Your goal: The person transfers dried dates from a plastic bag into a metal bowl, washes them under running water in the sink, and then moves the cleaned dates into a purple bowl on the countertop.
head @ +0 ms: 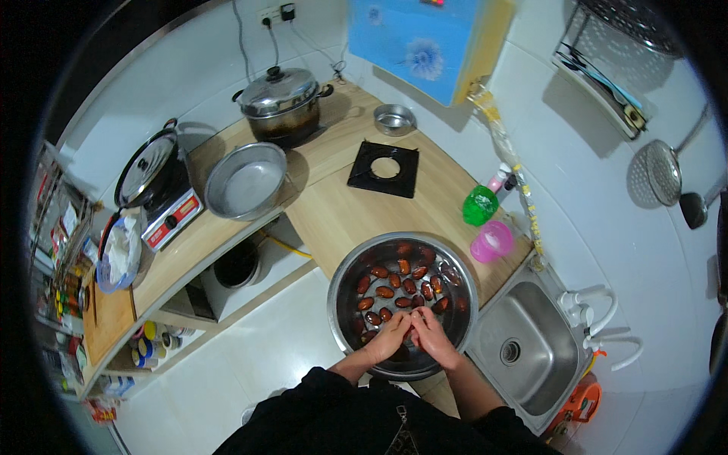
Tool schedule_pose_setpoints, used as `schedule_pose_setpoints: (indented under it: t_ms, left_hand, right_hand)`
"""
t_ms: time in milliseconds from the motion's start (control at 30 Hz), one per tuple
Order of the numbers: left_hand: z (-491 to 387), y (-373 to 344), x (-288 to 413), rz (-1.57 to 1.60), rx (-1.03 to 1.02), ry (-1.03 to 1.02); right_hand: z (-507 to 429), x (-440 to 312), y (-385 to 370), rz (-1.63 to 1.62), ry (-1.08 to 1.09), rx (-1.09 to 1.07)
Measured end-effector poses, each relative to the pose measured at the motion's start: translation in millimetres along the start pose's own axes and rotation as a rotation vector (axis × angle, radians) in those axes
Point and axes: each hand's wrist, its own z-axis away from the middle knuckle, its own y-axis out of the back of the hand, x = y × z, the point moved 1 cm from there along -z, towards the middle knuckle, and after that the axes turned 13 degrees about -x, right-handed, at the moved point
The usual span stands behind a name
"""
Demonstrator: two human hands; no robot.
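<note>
In a large stainless steel basin point(339, 296) right before me lie several glossy reddish-brown oval food pieces point(384, 292), egg-like or date-like in shape. They look wet, and the basin's shiny wall mirrors some of them. My left hand point(391, 334) and my right hand point(430, 335) meet over the near part of this basin, fingers curled and fingertips touching. Whatever may be between the fingers is hidden by the hands themselves. Both wrists cross above the near rim.
Right of the basin is a steel sink point(537, 341) with white taps point(591, 313). A pink cup point(492, 242) and a green container point(480, 205) stand behind. Farther left are a black stove plate point(369, 165), an aluminium pan point(245, 182), a lidded pot point(284, 108) and a wok point(147, 165) on a cooker.
</note>
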Motion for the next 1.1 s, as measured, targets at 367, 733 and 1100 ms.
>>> schedule_pose_setpoints:
  t_ms: [367, 733, 1100]
  left_hand:
    - [-46.6, 24.7, -76.5, -0.135, 0.241, -0.047]
    - [-41.2, -9.6, -17.9, 0.666, -0.262, 0.293]
    - [-25.0, -20.5, 6.8, 0.811, -0.441, 0.267]
  right_hand:
    - [-17.3, 31.4, -34.9, 0.760, 0.086, 0.558]
    - [17.9, 22.3, -38.0, 0.622, 0.373, 1.056]
    - [24.9, 6.0, -40.6, 0.915, 0.393, 1.397]
